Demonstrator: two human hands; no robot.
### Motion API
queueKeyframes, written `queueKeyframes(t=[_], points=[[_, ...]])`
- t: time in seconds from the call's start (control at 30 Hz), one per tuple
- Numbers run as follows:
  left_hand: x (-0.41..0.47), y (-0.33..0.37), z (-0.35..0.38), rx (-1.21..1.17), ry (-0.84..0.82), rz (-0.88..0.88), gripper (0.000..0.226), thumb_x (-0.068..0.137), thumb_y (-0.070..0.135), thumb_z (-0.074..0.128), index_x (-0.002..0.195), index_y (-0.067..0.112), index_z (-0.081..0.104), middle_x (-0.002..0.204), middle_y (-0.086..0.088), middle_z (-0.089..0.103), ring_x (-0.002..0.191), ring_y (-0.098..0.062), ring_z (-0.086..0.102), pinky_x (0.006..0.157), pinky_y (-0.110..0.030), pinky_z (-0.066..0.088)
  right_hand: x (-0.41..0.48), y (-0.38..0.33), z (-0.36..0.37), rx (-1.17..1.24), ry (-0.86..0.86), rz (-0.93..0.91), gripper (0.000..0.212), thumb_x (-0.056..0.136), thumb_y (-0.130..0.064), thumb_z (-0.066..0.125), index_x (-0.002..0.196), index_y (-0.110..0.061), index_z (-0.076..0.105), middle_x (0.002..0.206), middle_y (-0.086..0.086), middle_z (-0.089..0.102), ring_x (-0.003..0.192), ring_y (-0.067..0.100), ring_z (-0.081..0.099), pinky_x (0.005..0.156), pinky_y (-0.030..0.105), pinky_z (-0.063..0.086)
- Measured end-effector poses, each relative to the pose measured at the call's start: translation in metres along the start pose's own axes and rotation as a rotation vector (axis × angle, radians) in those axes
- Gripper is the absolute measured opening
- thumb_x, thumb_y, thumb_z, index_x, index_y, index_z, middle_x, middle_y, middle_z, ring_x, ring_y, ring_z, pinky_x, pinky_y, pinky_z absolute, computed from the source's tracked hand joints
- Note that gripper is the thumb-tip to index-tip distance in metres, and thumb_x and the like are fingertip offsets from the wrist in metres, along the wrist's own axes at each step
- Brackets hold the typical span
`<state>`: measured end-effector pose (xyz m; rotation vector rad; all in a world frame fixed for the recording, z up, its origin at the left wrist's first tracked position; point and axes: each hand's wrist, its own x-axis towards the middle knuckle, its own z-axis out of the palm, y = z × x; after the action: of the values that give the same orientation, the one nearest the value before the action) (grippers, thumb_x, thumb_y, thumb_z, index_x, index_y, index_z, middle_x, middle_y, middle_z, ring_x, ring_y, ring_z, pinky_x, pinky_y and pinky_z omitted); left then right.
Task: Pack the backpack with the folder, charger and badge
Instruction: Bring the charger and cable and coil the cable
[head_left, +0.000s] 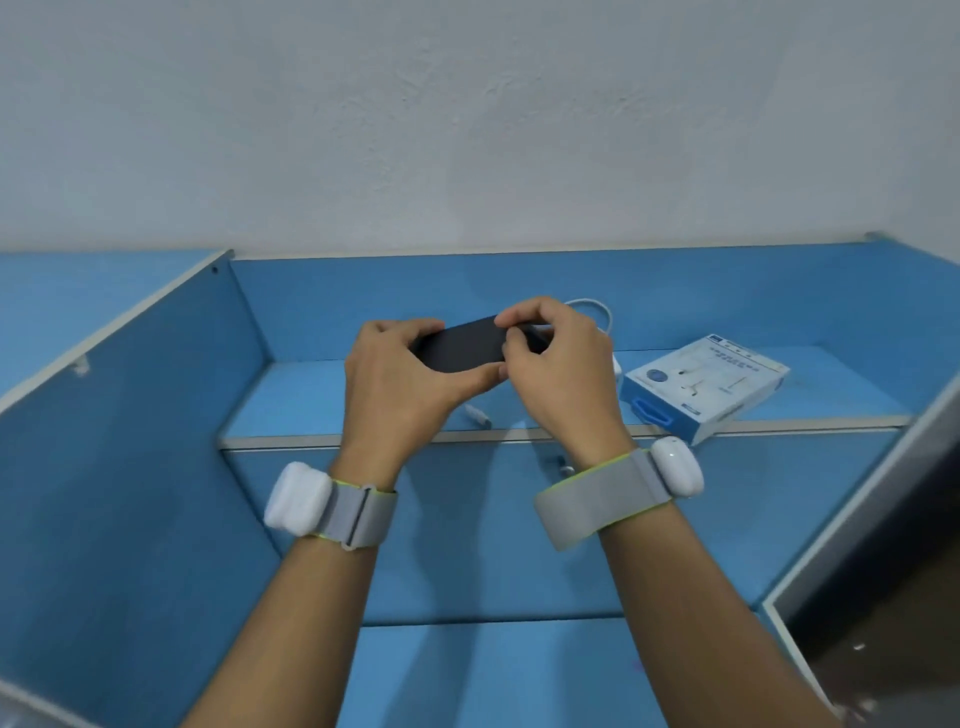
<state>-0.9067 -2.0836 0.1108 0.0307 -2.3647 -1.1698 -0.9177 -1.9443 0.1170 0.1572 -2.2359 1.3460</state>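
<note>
I hold a flat black rectangular object (462, 345) in front of me, above a blue shelf (322, 405). My left hand (400, 379) grips its left end and lower edge. My right hand (556, 364) pinches its right end from above. A white cable (597, 312) loops behind my right hand, and a white plug end (478, 415) lies on the shelf below my hands. What the black object is I cannot tell. No backpack, folder or badge is in view.
A blue and white product box (706, 387) lies on the shelf at the right, overhanging its front edge. Blue partition walls (130, 415) close the shelf on the left and right. A dark panel (893, 571) stands at the right.
</note>
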Motion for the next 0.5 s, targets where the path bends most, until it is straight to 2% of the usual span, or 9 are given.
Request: queueKeyframes(t=[0.1,0.23,0.4,0.5], points=[[-0.011,0.031,0.035,-0.039,-0.012,0.013,0.082,0.051,0.063,0.085,0.119,0.021,0.067,0.115,0.003,0.057,0.106,-0.01,0.057,0.091,-0.021,0.045,0.008,0.02,-0.041,-0.036,0.022,0.013,0.021,0.085,-0.01,0.058,0.085,-0.028,0.069,0.086,-0.018,0.066,0.089,0.003,0.062,0.087,0.026,0.049],[-0.027,0.081,0.098,-0.069,-0.058,0.065,0.072,0.058,0.055,0.085,0.117,0.017,0.068,0.115,0.0,0.06,0.111,-0.014,0.055,0.089,-0.019,0.038,0.024,0.057,-0.104,-0.101,0.041,0.052,0.03,0.084,-0.004,0.052,0.08,-0.028,0.069,0.083,-0.015,0.067,0.095,0.012,0.065,0.09,0.027,0.048],[-0.032,0.112,0.164,0.01,-0.093,0.042,0.071,0.057,0.068,0.069,0.11,0.021,0.071,0.111,-0.005,0.069,0.109,-0.028,0.059,0.094,-0.039,0.045,0.05,0.102,-0.15,-0.202,-0.044,0.112,0.032,0.085,-0.002,0.047,0.089,-0.022,0.072,0.095,-0.005,0.071,0.104,0.017,0.063,0.095,0.027,0.046],[-0.04,0.123,0.196,0.185,-0.079,0.001,0.057,0.065,0.07,0.064,0.104,0.029,0.07,0.11,0.0,0.066,0.109,-0.03,0.05,0.088,-0.04,0.034,0.057,0.131,-0.164,-0.188,-0.08,0.134,0.03,0.088,-0.002,0.046,0.096,-0.018,0.071,0.103,-0.002,0.072,0.105,0.017,0.063,0.094,0.025,0.046]])
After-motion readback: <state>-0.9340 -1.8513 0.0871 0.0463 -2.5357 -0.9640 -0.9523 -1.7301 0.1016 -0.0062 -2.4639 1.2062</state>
